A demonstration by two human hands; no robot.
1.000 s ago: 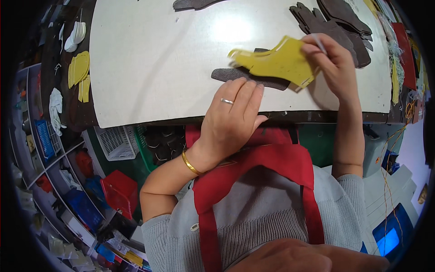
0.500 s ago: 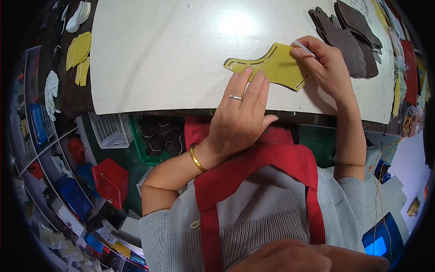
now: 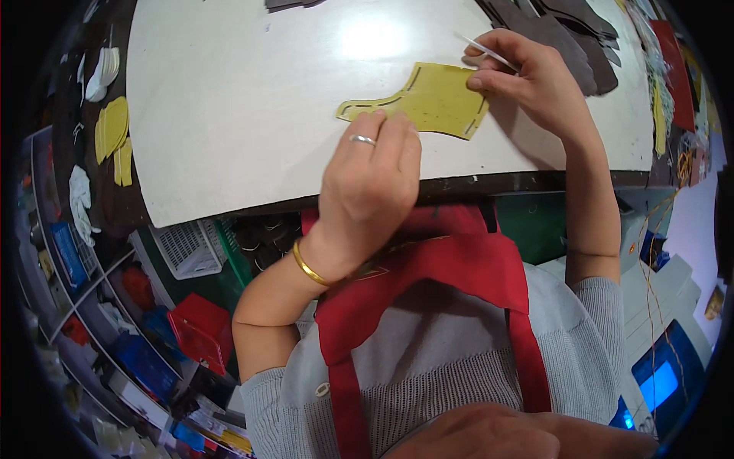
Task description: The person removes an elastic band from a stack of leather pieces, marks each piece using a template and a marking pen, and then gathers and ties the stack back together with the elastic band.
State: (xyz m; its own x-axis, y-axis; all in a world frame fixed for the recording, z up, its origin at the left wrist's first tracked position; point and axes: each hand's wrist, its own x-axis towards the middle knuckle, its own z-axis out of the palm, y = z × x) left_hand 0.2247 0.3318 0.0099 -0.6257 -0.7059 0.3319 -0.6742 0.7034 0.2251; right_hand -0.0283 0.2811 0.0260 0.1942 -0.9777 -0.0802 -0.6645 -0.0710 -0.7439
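Note:
A flat yellow template (image 3: 443,99) with slotted edges and a narrow left end is over the white tabletop, near its front edge. My left hand (image 3: 371,172), with a ring and a gold bangle at the wrist, has its fingers bent together at the template's lower left edge. The thumb of this hand is hidden. My right hand (image 3: 535,80) pinches a thin white pen-like stick (image 3: 489,51), which points up and left. Its thumb and fingertips also meet the template's upper right corner.
Dark grey cut pieces (image 3: 566,46) lie stacked at the back right of the white tabletop (image 3: 229,115). More yellow templates (image 3: 112,130) and a white glove (image 3: 80,200) are on the left. Below stand a white basket (image 3: 187,249) and a red bin (image 3: 202,330).
My left hand has gone from lying flat on the template to bent fingers at its lower edge. The right hand keeps the stick at the right side. The whole view has shifted.

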